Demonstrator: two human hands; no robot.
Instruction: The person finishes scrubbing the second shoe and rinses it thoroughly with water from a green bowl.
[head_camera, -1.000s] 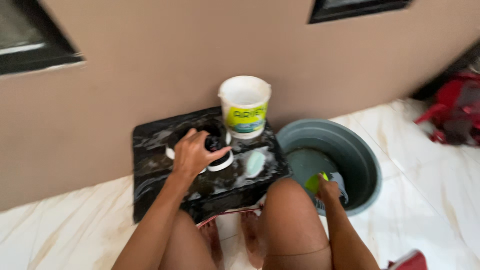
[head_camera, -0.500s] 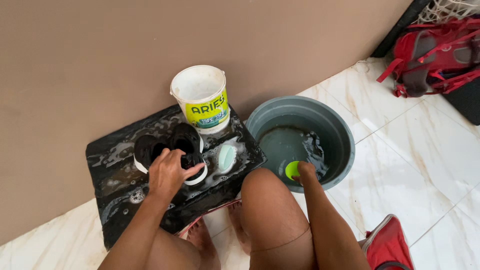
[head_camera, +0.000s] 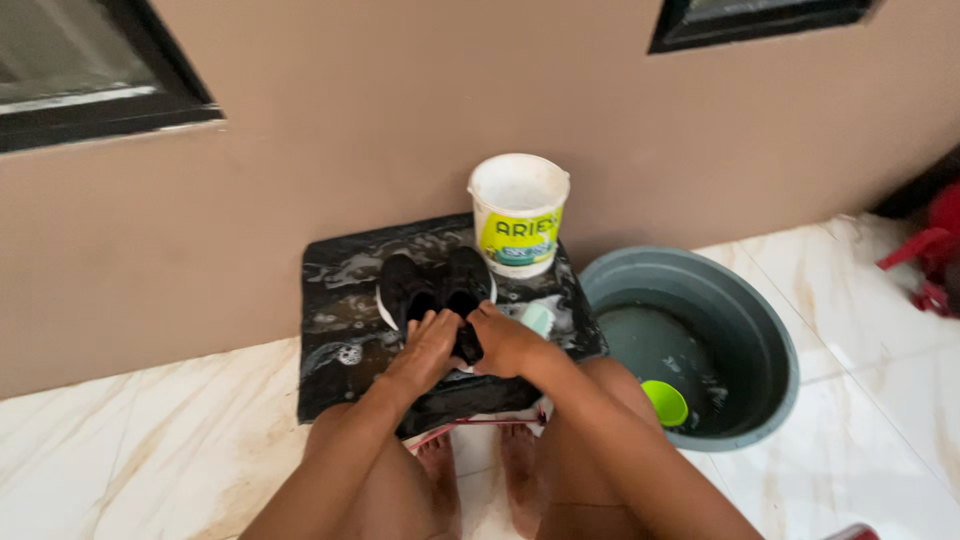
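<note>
From the head camera, a pair of black shoes sits side by side on a wet, soapy black slab that lies on the floor against a tan wall. The shoes are dark all over with a pale rim of sole showing at the left edge, their openings facing up and their toes pointing toward the wall. Foam streaks and bubbles cover the slab around them.

The left hand rests on the near end of the shoes, its fingers together and curled over the heel of the left shoe. The right hand meets it from the other side, fingers closed around the heel of the right shoe, so both hands clasp the pair.

Just behind the shoes stands a white tub with a yellow and blue label. A pale green bar lies just right of the right hand. Beside the slab, a grey basin holds water and a bright green scoop. The person's bare feet rest on the marble floor.
</note>
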